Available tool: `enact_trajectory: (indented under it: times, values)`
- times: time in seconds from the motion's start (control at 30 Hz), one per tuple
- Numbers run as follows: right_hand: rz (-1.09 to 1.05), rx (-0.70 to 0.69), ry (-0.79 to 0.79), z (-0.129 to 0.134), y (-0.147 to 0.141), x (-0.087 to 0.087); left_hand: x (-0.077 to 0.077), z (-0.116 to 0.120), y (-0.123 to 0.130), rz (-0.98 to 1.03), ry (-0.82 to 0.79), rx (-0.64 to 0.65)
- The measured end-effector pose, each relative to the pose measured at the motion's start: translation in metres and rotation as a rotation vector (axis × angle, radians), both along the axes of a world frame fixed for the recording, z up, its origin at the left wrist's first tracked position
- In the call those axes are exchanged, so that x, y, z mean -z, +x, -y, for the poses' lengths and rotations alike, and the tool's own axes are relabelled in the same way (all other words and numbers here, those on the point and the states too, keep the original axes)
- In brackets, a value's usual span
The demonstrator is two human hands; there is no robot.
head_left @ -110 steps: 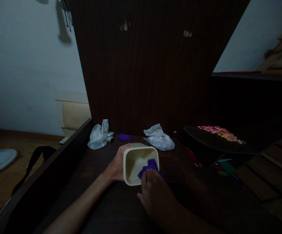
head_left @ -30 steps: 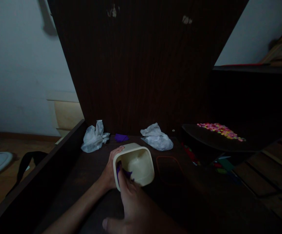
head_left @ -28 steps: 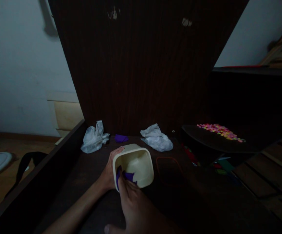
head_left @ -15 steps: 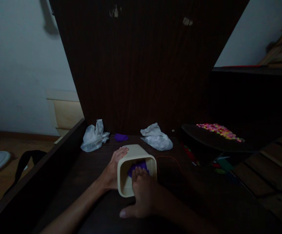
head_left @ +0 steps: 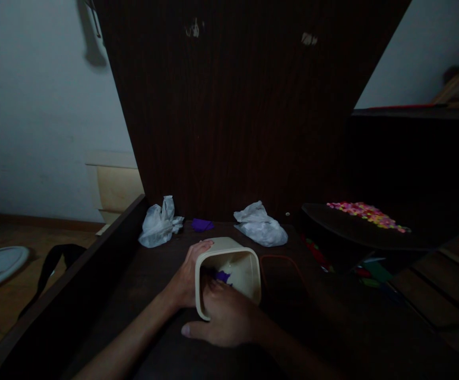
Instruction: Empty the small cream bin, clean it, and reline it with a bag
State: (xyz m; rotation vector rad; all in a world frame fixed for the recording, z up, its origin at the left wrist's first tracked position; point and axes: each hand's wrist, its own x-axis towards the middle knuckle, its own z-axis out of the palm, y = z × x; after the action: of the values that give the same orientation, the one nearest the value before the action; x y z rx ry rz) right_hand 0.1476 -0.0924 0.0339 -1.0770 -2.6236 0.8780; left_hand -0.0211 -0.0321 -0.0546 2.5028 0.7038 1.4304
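A cream plastic container (head_left: 249,272) lies tipped on its side, its open mouth turned toward me. My left hand (head_left: 185,278) is wrapped around its left outer side, fingers over the top. Inside the mouth, my right hand (head_left: 231,315) presses a purple cloth (head_left: 223,276) against the inner left and back wall. Its fingers are partly hidden by shadow and the rim, while the thumb sticks out below the rim. A second folded purple cloth (head_left: 203,225) lies behind the container. Just right of the container is a dark lid-like piece with a reddish-brown rim (head_left: 282,257).
Two knotted whitish plastic bags, one at left (head_left: 158,224) and one at right (head_left: 261,226), sit against the upright dark panel (head_left: 245,116). A dark corner shelf (head_left: 332,227) carries many pink and yellow small pieces (head_left: 366,215). A raised board (head_left: 106,237) edges the dark surface at left.
My right hand has shifted leftward inside the container with the purple cloth, and more of the right inner wall shows. My left hand keeps its hold. The whole view has shifted slightly.
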Motion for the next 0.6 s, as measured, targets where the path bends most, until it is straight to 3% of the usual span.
enact_trajectory:
  times: [0.1, 0.17, 0.27, 0.4, 0.47, 0.6]
  values:
    - [0.068, 0.030, -0.021, 0.021, 0.009, -0.013, 0.001, -0.001, -0.002, 0.009, -0.012, 0.006]
    - [0.121, -0.031, -0.002, 0.030, 0.016, -0.014, 0.002, -0.002, -0.004, 0.017, -0.033, 0.018]
    - [0.187, -0.110, 0.099, 0.037, 0.029, 0.002, -0.001, -0.002, -0.007, 0.014, -0.076, 0.044]
    - [0.277, -0.037, 0.268, 0.040, 0.047, 0.027, -0.006, 0.000, -0.006, -0.004, -0.084, 0.047]
    - [0.323, 0.010, 0.247, 0.040, 0.051, 0.029, -0.008, 0.001, -0.003, -0.016, -0.062, 0.042]
    - [0.380, 0.098, 0.043, 0.026, 0.043, 0.012, -0.009, 0.004, 0.000, -0.046, -0.021, 0.038]
